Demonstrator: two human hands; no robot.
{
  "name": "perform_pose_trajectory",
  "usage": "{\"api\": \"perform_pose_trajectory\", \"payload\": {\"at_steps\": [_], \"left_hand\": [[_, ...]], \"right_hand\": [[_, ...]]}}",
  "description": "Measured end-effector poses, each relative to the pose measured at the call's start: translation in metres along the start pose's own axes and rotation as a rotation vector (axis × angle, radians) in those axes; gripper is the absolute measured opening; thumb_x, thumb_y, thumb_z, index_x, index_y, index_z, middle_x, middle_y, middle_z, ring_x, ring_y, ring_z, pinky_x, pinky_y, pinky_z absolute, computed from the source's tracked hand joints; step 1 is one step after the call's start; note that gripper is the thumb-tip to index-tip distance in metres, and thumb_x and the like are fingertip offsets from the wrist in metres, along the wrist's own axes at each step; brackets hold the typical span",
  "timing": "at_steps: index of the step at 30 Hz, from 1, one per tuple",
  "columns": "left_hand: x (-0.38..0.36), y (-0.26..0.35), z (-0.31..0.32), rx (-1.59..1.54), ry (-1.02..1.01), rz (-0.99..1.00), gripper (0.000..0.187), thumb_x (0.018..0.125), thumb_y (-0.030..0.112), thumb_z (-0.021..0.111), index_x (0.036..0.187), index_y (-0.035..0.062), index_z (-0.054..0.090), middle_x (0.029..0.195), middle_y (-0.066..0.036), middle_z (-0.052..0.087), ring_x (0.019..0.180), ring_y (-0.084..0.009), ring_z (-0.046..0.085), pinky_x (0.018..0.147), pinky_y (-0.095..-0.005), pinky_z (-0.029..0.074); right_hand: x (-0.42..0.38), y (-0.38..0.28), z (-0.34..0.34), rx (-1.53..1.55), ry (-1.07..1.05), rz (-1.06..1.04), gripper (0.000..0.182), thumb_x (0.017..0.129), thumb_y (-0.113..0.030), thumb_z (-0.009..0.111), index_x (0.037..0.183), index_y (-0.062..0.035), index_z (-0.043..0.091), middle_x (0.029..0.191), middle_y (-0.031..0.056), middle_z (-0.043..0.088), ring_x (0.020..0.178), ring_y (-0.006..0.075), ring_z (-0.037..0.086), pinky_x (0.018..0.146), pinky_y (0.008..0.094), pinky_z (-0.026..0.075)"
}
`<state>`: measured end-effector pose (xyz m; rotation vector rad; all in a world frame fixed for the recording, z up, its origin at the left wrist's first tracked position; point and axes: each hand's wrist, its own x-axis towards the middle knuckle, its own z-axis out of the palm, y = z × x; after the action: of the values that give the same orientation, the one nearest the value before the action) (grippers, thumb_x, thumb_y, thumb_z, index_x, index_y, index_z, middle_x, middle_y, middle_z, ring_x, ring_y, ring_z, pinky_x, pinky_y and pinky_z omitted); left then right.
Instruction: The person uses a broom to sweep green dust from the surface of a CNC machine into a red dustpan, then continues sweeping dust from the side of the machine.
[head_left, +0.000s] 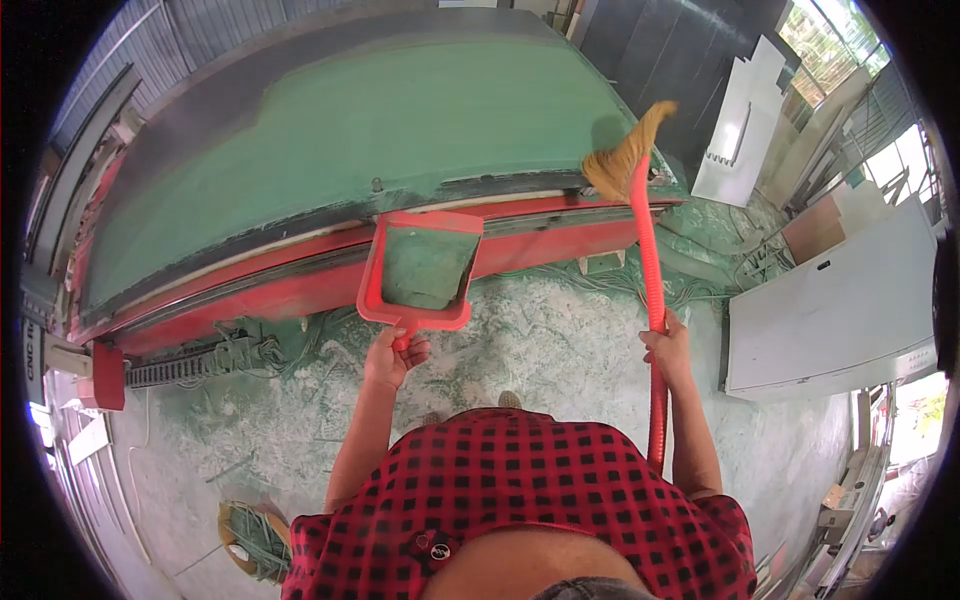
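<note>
My left hand point(392, 358) is closed round the short handle of a red dustpan point(468, 318). The dustpan is held out at the front edge of a large machine bed point(430, 110), its inside showing a dull green dusty surface. My right hand point(668, 350) grips the red ribbed handle of a broom point(648, 250), which stands nearly upright along my right side. Its tan bristles point(622, 165) are at the right front corner of the bed. Green powder coats most of the bed's top.
A light grey cabinet point(825, 300) stands on the right. White panels point(740, 120) lean at the back right. Cables point(690, 285) lie on the dusty floor point(540, 350). A cable chain point(185, 370) runs low on the left, and a sack point(258, 540) sits at the lower left.
</note>
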<state>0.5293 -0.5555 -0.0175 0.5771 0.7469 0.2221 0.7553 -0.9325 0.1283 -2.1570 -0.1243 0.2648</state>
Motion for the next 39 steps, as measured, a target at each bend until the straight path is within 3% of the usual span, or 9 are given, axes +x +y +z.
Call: {"api": "perform_pose_trajectory", "payload": {"at_steps": [3, 7, 15, 26, 28, 35, 36, 37, 39], "left_hand": [[0.004, -0.002, -0.009, -0.007, -0.027, -0.001, 0.031, 0.081, 0.022, 0.051, 0.1, -0.0026, 0.057, 0.084, -0.016, 0.064, 0.074, -0.0277, 0.065, 0.067, -0.0399, 0.055], [-0.007, 0.006, -0.005, -0.018, -0.002, 0.008, 0.027, 0.08, 0.017, 0.05, 0.101, -0.0007, 0.056, 0.082, -0.017, 0.063, 0.069, -0.0278, 0.065, 0.061, -0.0396, 0.056], [-0.002, 0.012, -0.014, -0.036, -0.027, 0.037, 0.025, 0.081, 0.018, 0.05, 0.096, -0.0014, 0.058, 0.08, -0.017, 0.064, 0.068, -0.0274, 0.065, 0.058, -0.038, 0.056], [0.006, 0.018, -0.004, 0.03, -0.013, 0.024, 0.03, 0.082, 0.022, 0.05, 0.098, -0.0017, 0.059, 0.081, -0.017, 0.065, 0.073, -0.0277, 0.065, 0.064, -0.0382, 0.055], [0.007, 0.017, 0.001, 0.005, 0.001, 0.003, 0.024, 0.081, 0.02, 0.052, 0.094, 0.0013, 0.06, 0.077, -0.016, 0.064, 0.066, -0.026, 0.065, 0.058, -0.0366, 0.056], [0.011, 0.011, 0.009, -0.002, -0.003, 0.02, 0.023, 0.081, 0.02, 0.052, 0.093, 0.0015, 0.058, 0.077, -0.016, 0.064, 0.067, -0.0261, 0.065, 0.059, -0.0371, 0.055], [0.011, 0.01, 0.011, -0.01, -0.004, 0.03, 0.023, 0.081, 0.02, 0.052, 0.093, 0.0013, 0.058, 0.077, -0.016, 0.064, 0.067, -0.0262, 0.065, 0.059, -0.0374, 0.056], [0.011, 0.009, 0.014, -0.017, -0.005, 0.041, 0.023, 0.081, 0.02, 0.051, 0.093, 0.0011, 0.058, 0.077, -0.016, 0.064, 0.068, -0.0263, 0.065, 0.059, -0.0377, 0.056], [0.014, 0.007, 0.016, -0.034, 0.002, 0.048, 0.024, 0.081, 0.02, 0.051, 0.094, 0.0007, 0.057, 0.078, -0.016, 0.063, 0.068, -0.0266, 0.065, 0.06, -0.0378, 0.056]], "right_hand": [[-0.001, -0.01, 0.019, 0.038, -0.097, -0.001, 0.043, 0.067, -0.001, 0.06, 0.11, -0.0016, 0.052, 0.064, 0.0033, 0.049, 0.049, 0.0121, 0.051, 0.039, 0.0272, 0.044], [-0.004, -0.033, 0.044, 0.078, -0.311, 0.021, 0.042, 0.068, -0.001, 0.061, 0.109, -0.0007, 0.052, 0.064, 0.0026, 0.049, 0.049, 0.0111, 0.049, 0.04, 0.0262, 0.044], [-0.032, -0.054, 0.081, 0.206, -0.555, 0.01, 0.053, 0.07, 0.0, 0.065, 0.121, -0.0024, 0.05, 0.065, 0.0, 0.049, 0.047, 0.0089, 0.049, 0.039, 0.0234, 0.044], [-0.062, -0.052, 0.064, 0.238, -0.656, 0.031, 0.058, 0.07, 0.0, 0.066, 0.125, -0.0034, 0.047, 0.066, -0.0004, 0.049, 0.046, 0.0089, 0.048, 0.042, 0.0231, 0.043], [-0.062, -0.046, 0.054, 0.187, -0.587, -0.017, 0.059, 0.069, 0.003, 0.064, 0.125, -0.0035, 0.047, 0.068, -0.0009, 0.05, 0.046, 0.0083, 0.048, 0.042, 0.0223, 0.043], [-0.032, -0.027, 0.018, 0.164, -0.465, -0.095, 0.063, 0.069, 0.007, 0.062, 0.128, -0.005, 0.045, 0.074, -0.003, 0.05, 0.054, 0.006, 0.049, 0.045, 0.0202, 0.043], [-0.024, -0.022, 0.019, 0.165, -0.394, -0.114, 0.051, 0.067, 0.004, 0.063, 0.117, -0.0024, 0.052, 0.07, -0.0006, 0.05, 0.056, 0.0081, 0.049, 0.047, 0.0242, 0.043], [-0.007, -0.01, 0.021, 0.168, -0.4, -0.117, 0.051, 0.067, 0.004, 0.063, 0.117, -0.0024, 0.052, 0.07, -0.0006, 0.05, 0.056, 0.0081, 0.049, 0.047, 0.0242, 0.043], [0.039, 0.021, 0.022, -0.174, -0.252, -0.306, 0.036, 0.063, -0.003, 0.062, 0.099, -0.0029, 0.055, 0.065, 0.0072, 0.051, 0.056, 0.0189, 0.053, 0.052, 0.0334, 0.043]]}}
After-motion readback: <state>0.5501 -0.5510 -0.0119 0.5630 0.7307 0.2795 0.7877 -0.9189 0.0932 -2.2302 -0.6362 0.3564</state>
